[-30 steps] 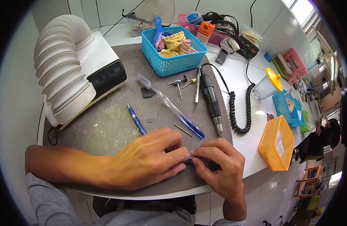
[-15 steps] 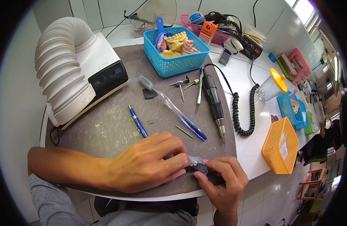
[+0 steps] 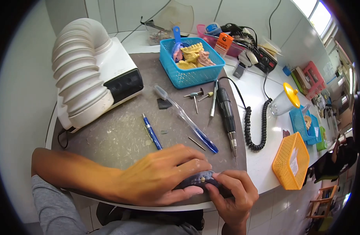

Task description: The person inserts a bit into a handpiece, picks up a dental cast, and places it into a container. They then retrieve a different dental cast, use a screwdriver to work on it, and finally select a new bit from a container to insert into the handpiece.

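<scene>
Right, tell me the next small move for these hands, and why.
Probably steady the blue-grey model with the left hand and let the right hand gently test the pale tooth: both hands are at the model, the tooth is exposed between them, and the handpiece lies on the mat.
</scene>
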Demonstrator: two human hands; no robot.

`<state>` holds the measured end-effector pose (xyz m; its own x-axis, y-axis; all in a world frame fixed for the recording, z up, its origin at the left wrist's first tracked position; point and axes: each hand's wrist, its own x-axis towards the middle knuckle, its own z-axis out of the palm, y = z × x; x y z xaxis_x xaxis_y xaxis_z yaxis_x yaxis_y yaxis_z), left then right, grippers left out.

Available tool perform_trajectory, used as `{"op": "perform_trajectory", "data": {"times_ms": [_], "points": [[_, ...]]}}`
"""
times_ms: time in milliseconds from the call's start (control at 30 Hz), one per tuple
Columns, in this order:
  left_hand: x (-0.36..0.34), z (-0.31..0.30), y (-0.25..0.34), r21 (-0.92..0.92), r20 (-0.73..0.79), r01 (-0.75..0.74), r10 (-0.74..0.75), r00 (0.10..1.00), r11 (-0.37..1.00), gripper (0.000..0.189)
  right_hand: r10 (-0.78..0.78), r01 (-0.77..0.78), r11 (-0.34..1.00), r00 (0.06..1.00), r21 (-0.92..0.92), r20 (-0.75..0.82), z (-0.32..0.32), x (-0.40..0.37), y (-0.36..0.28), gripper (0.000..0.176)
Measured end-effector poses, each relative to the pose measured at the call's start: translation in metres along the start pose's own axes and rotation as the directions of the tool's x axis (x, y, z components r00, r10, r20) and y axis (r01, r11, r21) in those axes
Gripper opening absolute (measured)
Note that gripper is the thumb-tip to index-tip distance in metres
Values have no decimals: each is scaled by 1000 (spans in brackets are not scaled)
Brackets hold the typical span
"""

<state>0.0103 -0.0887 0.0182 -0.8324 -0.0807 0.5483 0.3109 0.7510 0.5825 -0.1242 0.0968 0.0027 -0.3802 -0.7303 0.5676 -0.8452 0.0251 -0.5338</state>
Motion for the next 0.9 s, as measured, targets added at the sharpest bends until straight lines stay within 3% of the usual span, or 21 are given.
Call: {"op": "perform_trajectory", "data": {"times_ms": [100, 167, 233, 267, 300, 333, 400, 433, 467, 500, 533, 567, 600, 633, 700, 733, 767, 833, 867, 900], "points": [[-4, 0, -1, -79, 146, 97, -85, 986, 992, 40, -75, 75, 997, 997, 1, 6, -1, 9, -1, 34], [-3, -1, -1, -118, 123, 148, -133, 983, 982, 41, -143, 143, 986, 990, -81, 13, -6, 20, -6, 36], [-2, -4, 1, -160, 93, 195, -182, 979, 968, 42, -285, 234, 941, 936, -243, -204, -22, 9, -4, 19], [-1, -8, 4, -225, 75, 271, -260, 963, 936, 44, -209, 121, 965, 893, -234, -400, -40, -24, 6, 24], [1, -9, 6, -294, 68, 335, -330, 942, 895, 46, -373, 265, 913, 852, -311, -367, -60, -7, -22, 33], [2, -9, 7, -306, 52, 318, -318, 947, 897, 46, -578, 590, 797, 678, -133, -454, -75, -2, -6, 36], [2, -11, 4, -293, 28, 280, -285, 958, 914, 50, -590, 664, 747, 684, 30, -430, -109, -10, -20, 37], [0, -11, -2, -247, 68, 236, -226, 972, 940, 49, -601, 662, 749, 676, -6, -427, -108, -11, -23, 37], [0, -12, -3, -261, 82, 201, -186, 979, 944, 49, -579, 660, 738, 515, -139, -632, -102, -9, -26, 39], [1, -14, -1, -176, 112, 242, -225, 968, 954, 46, -548, 627, 729, 297, -273, -782, -99, -11, -27, 41], [2, -16, -2, -83, 134, 278, -266, 955, 957, 44, -570, 612, 725, 276, -316, -774, -100, -18, -26, 41], [4, -18, -5, -91, 150, 243, -228, 962, 966, 44, -552, 486, 804, 396, -342, -734, -102, -28, -24, 42], [5, -19, -8, 74, 111, 174, -182, 977, 982, 40, -505, 349, 861, 507, -369, -698, -103, -39, -20, 43], [6, -21, -10, 239, 72, 108, -129, 989, 965, 39, -435, 301, 900, 569, -316, -698, -102, -50, -14, 39], [5, -22, -14, 285, 91, 86, -116, 989, 955, 38, -251, 149, 967, 673, -205, -696, -101, -82, 5, 26], [4, -20, -15, 336, 95, 92, -131, 987, 937, 37, -139, 49, 988, 706, -147, -694, -103, -94, 13, 17], [2, -17, -17, 330, 68, 108, -137, 988, 938, 34, -144, 44, 986, 693, -158, -706, -106, -103, 24, 17], [3, -21, -16, 323, 136, 111, -162, 977, 940, 36, -31, -136, 972, 732, -191, -681, -112, -114, 39, 30], [3, -24, -15, 320, 194, 135, -204, 960, 938, 39, -30, -141, 971, 725, -191, -688, -117, -117, 48, 30], [1, -25, -13, 322, 199, 127, -198, 960, 938, 39, 63, -229, 966, 647, -115, -760, -124, -119, 59, 30]]}}
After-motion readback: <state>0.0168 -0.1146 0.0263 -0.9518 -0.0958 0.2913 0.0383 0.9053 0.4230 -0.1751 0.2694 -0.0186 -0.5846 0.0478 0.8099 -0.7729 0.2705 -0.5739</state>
